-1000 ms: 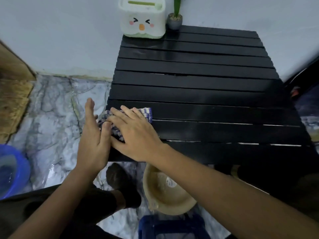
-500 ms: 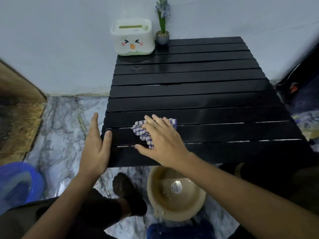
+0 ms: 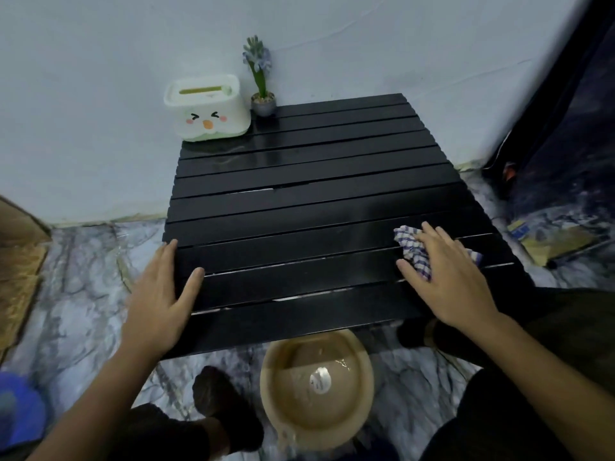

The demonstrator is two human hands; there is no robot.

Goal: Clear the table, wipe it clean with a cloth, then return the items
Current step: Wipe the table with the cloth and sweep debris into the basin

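Observation:
A low black slatted table (image 3: 299, 194) fills the middle of the view. My right hand (image 3: 449, 277) lies flat on a blue-and-white checked cloth (image 3: 412, 249) near the table's front right corner, pressing it onto the slats. My left hand (image 3: 159, 294) rests flat against the table's front left edge, fingers apart, holding nothing. At the back left corner stand a white tissue box with a cartoon face (image 3: 208, 108) and a small potted plant with purple flowers (image 3: 262, 81).
A beige basin holding a little water (image 3: 316, 387) sits on the marble-patterned floor just under the table's front edge, between my legs. A blue bucket (image 3: 16, 410) is at the far left. Dark fabric and clutter (image 3: 549, 237) lie to the right. The wall is directly behind.
My right hand has slid the cloth along the front slats from the left side to the right corner. My left hand stays on the left edge.

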